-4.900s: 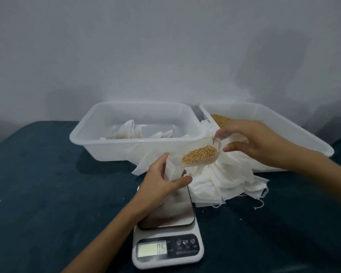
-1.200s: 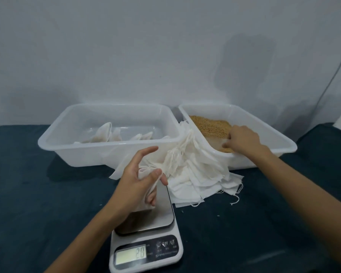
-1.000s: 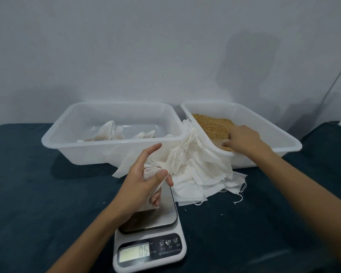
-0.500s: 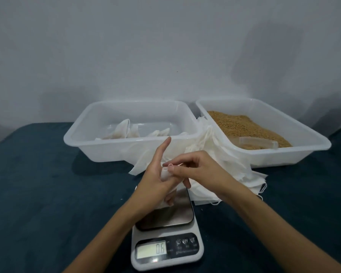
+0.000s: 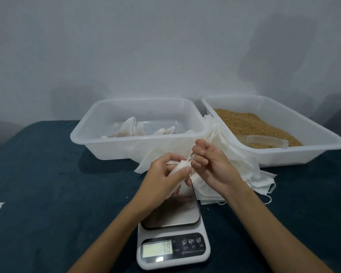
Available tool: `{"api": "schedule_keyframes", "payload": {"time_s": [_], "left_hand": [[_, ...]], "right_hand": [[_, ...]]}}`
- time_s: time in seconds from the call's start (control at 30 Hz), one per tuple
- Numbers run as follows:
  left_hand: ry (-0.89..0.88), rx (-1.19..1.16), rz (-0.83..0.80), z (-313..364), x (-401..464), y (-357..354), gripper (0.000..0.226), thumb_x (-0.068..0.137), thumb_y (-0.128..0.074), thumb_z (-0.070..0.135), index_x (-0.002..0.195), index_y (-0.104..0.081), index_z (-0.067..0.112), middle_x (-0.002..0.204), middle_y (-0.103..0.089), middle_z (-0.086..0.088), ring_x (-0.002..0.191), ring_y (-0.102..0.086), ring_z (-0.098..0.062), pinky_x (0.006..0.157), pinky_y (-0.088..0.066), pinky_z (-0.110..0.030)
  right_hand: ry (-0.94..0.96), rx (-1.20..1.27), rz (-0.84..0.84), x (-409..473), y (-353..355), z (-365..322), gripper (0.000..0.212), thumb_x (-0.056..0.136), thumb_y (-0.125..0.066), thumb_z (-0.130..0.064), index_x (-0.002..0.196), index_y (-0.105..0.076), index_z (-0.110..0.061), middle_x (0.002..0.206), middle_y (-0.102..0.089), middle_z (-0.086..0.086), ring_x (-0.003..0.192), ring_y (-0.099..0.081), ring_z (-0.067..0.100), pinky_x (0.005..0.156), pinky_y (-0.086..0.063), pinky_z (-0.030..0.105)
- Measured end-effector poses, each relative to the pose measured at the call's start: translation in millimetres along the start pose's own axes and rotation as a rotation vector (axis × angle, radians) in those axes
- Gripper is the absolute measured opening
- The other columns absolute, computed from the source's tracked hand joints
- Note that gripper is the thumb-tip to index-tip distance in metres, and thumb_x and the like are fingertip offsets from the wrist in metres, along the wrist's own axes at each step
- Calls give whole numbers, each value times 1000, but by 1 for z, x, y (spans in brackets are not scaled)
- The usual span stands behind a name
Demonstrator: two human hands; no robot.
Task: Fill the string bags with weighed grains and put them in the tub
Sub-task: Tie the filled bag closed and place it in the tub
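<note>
Both hands have met above the scale (image 5: 173, 231): left hand (image 5: 161, 180) fingers curl round a filled string bag (image 5: 178, 166), right hand (image 5: 211, 164) fingers pinch its drawstring just beside them. Beyond the fingers, a few bags already lie in the tub (image 5: 138, 148), while many empty bags (image 5: 244, 174) and grains (image 5: 250, 125) remain.

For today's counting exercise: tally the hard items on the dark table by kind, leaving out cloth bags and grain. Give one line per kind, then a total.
Clear plastic tubs: 2, the left tub and the right tub
Digital scale: 1
Clear scoop lying in the grain: 1
Total: 4
</note>
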State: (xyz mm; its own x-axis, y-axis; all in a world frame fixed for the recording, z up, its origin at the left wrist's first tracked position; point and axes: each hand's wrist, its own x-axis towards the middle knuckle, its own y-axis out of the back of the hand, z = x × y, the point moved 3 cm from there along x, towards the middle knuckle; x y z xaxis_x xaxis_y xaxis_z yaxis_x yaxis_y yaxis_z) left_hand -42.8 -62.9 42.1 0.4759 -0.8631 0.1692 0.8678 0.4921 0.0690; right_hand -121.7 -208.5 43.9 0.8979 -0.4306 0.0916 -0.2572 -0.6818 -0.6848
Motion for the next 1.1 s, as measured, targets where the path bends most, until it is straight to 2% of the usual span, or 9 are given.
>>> {"api": "schedule_keyframes", "payload": {"time_s": [0.23, 0.33, 0.47, 0.6, 0.7, 0.77, 0.93, 1.03, 1.1], "left_hand": [[47, -134, -111, 2, 0, 0, 30, 91, -68, 42, 88, -77, 14, 51, -48, -4, 43, -33, -17, 48, -32, -25], [37, -152, -165, 1, -1, 6, 28, 96, -66, 40, 88, -76, 16, 51, -44, -3, 44, -32, -15, 48, -32, -24], [-4, -135, -146, 3, 0, 6, 26, 101, -62, 35, 86, -73, 16, 52, -44, -3, 46, -33, -15, 49, -33, -26], [-92, -36, 79, 26, 9, 24, 26, 97, -60, 38, 83, -72, 19, 68, -60, -5, 58, -50, -16, 57, -43, -28], [-149, 54, 255, 49, 31, 56, 26, 95, -66, 42, 89, -76, 19, 91, -71, -3, 83, -61, -15, 79, -51, -28], [-172, 124, 413, 59, 54, 83, 22, 98, -70, 34, 91, -75, 14, 90, -71, -5, 81, -60, -11, 78, -50, -25], [68, 359, 569, 49, 119, 133, 26, 102, -65, 15, 98, -67, -11, 82, -67, -17, 62, -64, -23, 66, -58, -35], [262, 464, 517, 31, 141, 144, 15, 101, -64, 9, 98, -65, -5, 93, -73, -22, 64, -70, -24, 55, -58, -28], [329, 464, 497, 20, 150, 144, 8, 99, -64, 5, 98, -63, -3, 99, -75, -26, 73, -73, -29, 64, -62, -35]], "right_hand": [[119, -44, 113, -3, -2, -6, 22, 103, -36, 4, 95, -49, -11, 65, -42, -4, 46, -33, 4, 51, -43, 18], [151, -186, 97, -9, -5, -5, 16, 105, -43, 0, 94, -49, -11, 64, -42, -3, 46, -33, 5, 54, -47, 20], [118, -111, 48, -9, -4, -10, 14, 102, -46, 1, 95, -51, -10, 67, -47, -1, 50, -41, 7, 63, -54, 24], [86, -72, 34, -9, 0, -7, 7, 97, -57, -12, 102, -62, -8, 92, -68, 7, 65, -59, 12, 78, -59, 32], [93, -54, 102, -10, 6, -7, 19, 93, -62, -20, 109, -67, -11, 105, -73, 9, 72, -65, 15, 77, -60, 33], [100, -52, 142, -9, 8, -10, 25, 90, -64, -25, 110, -68, -11, 101, -73, 7, 70, -64, 14, 73, -60, 33], [99, -46, 185, -10, 11, -14, 22, 97, -58, -25, 109, -66, -10, 88, -69, 5, 68, -62, 15, 68, -59, 32], [96, -19, 205, -10, 13, -20, 20, 101, -54, -25, 107, -66, -10, 86, -69, 4, 66, -63, 15, 67, -60, 32], [106, 6, 210, -9, 16, -24, 21, 102, -53, -27, 105, -67, -11, 85, -69, 3, 65, -62, 14, 67, -60, 31]]}}
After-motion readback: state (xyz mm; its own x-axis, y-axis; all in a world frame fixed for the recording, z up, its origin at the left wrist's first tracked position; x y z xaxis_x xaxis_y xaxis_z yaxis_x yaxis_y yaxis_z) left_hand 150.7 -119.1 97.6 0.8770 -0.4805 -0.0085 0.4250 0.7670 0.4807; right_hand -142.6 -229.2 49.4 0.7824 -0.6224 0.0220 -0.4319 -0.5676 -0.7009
